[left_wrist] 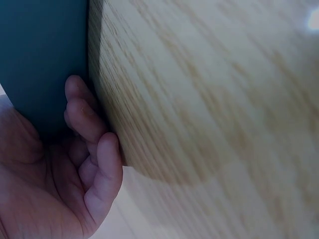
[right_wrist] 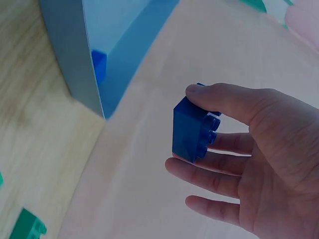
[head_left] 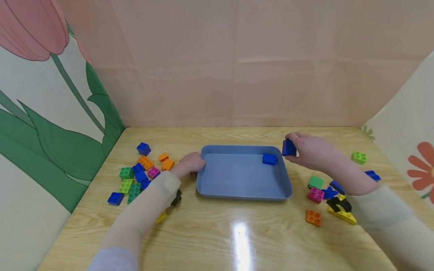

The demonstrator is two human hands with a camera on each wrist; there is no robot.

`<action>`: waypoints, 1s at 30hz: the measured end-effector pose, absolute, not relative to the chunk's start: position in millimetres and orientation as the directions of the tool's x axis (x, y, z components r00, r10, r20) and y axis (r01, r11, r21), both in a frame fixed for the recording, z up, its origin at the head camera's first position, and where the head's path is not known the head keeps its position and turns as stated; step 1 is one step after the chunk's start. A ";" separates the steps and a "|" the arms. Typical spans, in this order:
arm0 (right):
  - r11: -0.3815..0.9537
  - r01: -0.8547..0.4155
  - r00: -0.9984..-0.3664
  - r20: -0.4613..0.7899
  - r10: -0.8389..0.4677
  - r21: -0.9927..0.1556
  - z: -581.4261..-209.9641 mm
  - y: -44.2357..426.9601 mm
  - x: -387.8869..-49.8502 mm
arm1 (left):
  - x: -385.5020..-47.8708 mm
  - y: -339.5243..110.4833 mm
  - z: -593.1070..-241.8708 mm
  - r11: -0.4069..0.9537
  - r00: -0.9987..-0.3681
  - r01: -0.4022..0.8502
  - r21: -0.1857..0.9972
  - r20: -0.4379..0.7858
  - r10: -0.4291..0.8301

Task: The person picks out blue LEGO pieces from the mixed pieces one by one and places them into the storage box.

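A blue-grey tray (head_left: pixel 242 175) lies on the wooden table, with one blue brick (head_left: pixel 269 159) inside near its right wall. My left hand (head_left: pixel 191 164) grips the tray's left side; in the left wrist view the fingers of that hand (left_wrist: pixel 65 174) curl against the tray's wall (left_wrist: pixel 42 55). Just beyond the tray's right edge, my right hand (head_left: pixel 313 152) holds a second blue brick (head_left: pixel 289 148) above the table. The right wrist view has this hand (right_wrist: pixel 259 144) pinching the brick (right_wrist: pixel 189 129) between thumb and fingers, its studs facing the palm.
Left of the tray lie several loose bricks, among them a green one (head_left: pixel 126 173) and an orange one (head_left: pixel 145 162). On the right are a pink brick (head_left: pixel 315 195), an orange brick (head_left: pixel 313 218), a yellow piece (head_left: pixel 344 216) and a light green brick (head_left: pixel 359 157).
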State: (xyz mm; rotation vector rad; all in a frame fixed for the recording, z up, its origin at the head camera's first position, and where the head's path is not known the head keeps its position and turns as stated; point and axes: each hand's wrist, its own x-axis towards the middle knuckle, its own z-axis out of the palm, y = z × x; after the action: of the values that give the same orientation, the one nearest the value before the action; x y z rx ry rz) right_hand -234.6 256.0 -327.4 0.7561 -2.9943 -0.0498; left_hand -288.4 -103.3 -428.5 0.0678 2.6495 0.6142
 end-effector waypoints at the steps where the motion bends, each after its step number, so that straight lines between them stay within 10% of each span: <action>1: 0.872 -0.488 -0.870 0.048 -0.490 0.043 -330.0 253.3 -234.1 | -288.5 -103.0 -428.6 0.901 -0.911 -0.045 0.431 -0.388 0.140; 30: 0.793 -0.604 -0.796 -0.105 -0.596 0.074 -401.5 232.6 -249.0 | -285.8 -102.7 -427.9 0.910 -0.921 -0.035 0.414 -0.366 0.131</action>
State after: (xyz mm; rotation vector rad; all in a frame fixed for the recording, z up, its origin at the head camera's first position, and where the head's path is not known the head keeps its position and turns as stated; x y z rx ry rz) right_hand -249.0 232.6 -401.5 1.0211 -3.0470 -0.1674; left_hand -285.8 -102.7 -427.9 0.0707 2.6799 0.5912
